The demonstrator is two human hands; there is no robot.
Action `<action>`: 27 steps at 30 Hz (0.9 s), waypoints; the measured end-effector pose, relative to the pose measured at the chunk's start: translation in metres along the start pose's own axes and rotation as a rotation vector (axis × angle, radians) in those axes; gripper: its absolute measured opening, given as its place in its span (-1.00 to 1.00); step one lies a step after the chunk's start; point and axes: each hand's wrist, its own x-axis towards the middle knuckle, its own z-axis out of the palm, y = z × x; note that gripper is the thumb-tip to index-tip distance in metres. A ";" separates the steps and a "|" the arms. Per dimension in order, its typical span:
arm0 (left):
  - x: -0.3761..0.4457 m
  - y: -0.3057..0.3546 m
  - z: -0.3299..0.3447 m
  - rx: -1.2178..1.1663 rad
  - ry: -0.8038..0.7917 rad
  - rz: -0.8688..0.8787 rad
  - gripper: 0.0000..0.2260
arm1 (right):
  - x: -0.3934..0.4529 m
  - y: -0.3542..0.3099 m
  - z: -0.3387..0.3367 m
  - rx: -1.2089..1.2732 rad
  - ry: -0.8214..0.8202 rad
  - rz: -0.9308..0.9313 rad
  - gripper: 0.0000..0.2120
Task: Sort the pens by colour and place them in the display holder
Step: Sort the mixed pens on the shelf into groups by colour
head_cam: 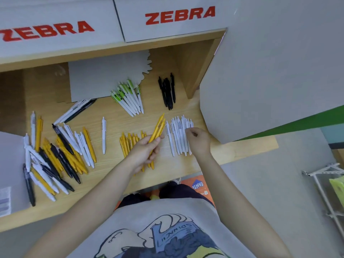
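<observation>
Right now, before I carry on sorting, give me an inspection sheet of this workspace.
Surface: wooden shelf, pens lying in groups.
Job's things: sorted groups of white pens, yellow pens, black pens and green-and-white pens; unsorted mixed pile at left; display holder not identifiable.
Clutter: grey card at back; single white pen.
Hands: left hand grips several yellow pens; right hand rests on the white pens, fingers curled.
Cables: nothing seen.
Surroundings: ZEBRA boxes above; wire rack at right.

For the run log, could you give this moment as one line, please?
left hand: grips yellow pens | right hand: touches white pens
</observation>
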 end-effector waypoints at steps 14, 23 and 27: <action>-0.024 0.000 -0.048 0.096 -0.132 -0.022 -0.82 | -0.036 -0.038 0.073 0.225 -0.571 0.065 -0.81; -0.025 -0.033 -0.092 0.130 0.403 0.002 -0.83 | -0.029 -0.027 0.093 -0.080 -0.437 0.014 -0.73; -0.016 -0.052 -0.091 0.175 0.434 -0.024 -0.60 | -0.027 -0.023 0.112 -0.303 -0.463 -0.064 -0.76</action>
